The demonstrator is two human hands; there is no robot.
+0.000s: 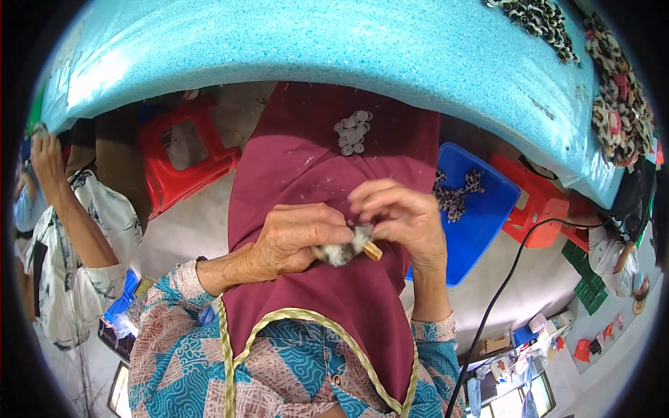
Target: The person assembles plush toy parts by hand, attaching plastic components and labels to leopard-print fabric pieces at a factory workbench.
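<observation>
"Where is the thing you hold?"

"The small furry piece is low over my dark red apron. It is white and grey. A tan bit shows at its right end, but I can't tell if the two are joined."

"What are your hands doing?"

"My left hand is pinched on the fur, thumb and fingers together. My right hand is up beside it, with its fingers bent and its thumb close to the fur. It's blurry, so I can't tell if it pinches something thin."

"How do you do it well?"

"I think the left hand should be the steady one. It should hold firm, but not squash the fluff. The right hand should make small, gentle moves, so nothing gets pulled too hard. Fur can hide the spot I need, so I'd brush it aside and look."

"Anything to watch?"

"Yes! The white discs lie loose on my apron, farther out. If I wiggle my knees, they could slide off. The blue tray, with spotted pieces in it, is on my right."
</observation>
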